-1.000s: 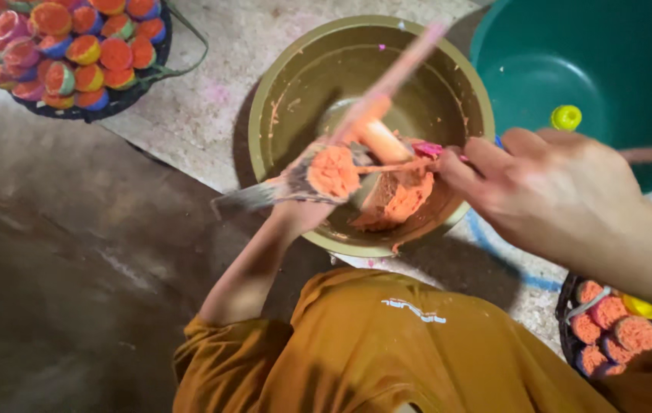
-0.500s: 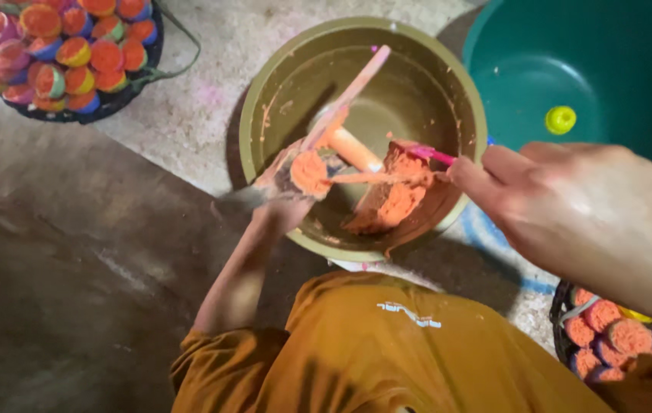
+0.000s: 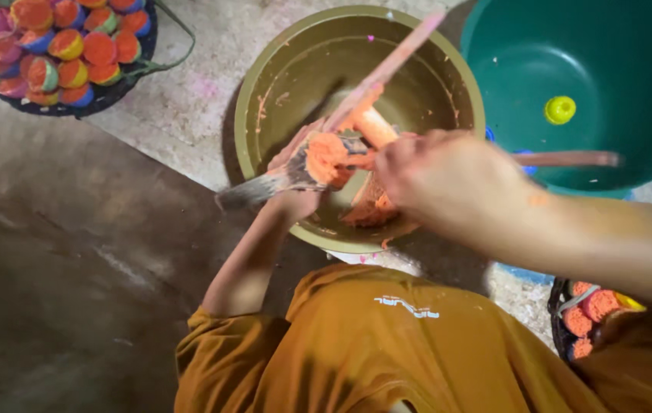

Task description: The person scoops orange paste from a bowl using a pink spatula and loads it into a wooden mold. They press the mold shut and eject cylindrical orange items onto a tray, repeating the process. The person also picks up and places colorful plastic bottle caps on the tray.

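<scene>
My left hand [image 3: 294, 172] grips a small metal mould on a handle [image 3: 265, 183]. The mould is packed with orange paste [image 3: 324, 155] and is held over the olive bowl [image 3: 265, 84]. My right hand [image 3: 448, 180] is closed around a thin pinkish stick [image 3: 570, 159] whose end points right. Its fingers meet the mould at the paste. A lump of orange paste [image 3: 368, 210] lies in the bowl below both hands. A long pink stick [image 3: 387, 67] slants up out of the bowl; what holds it is hidden.
A green basin [image 3: 632, 53] with a small yellow cap [image 3: 560, 109] stands at the upper right. A dark basket [image 3: 104, 95] of several coloured balls sits at the upper left. Another basket [image 3: 559, 321] with orange pieces is at the lower right. Orange clothing [image 3: 387, 344] fills the bottom.
My right hand has moved left across the bowl until it meets the mould in my left hand. The long pink stick has swung further upright.
</scene>
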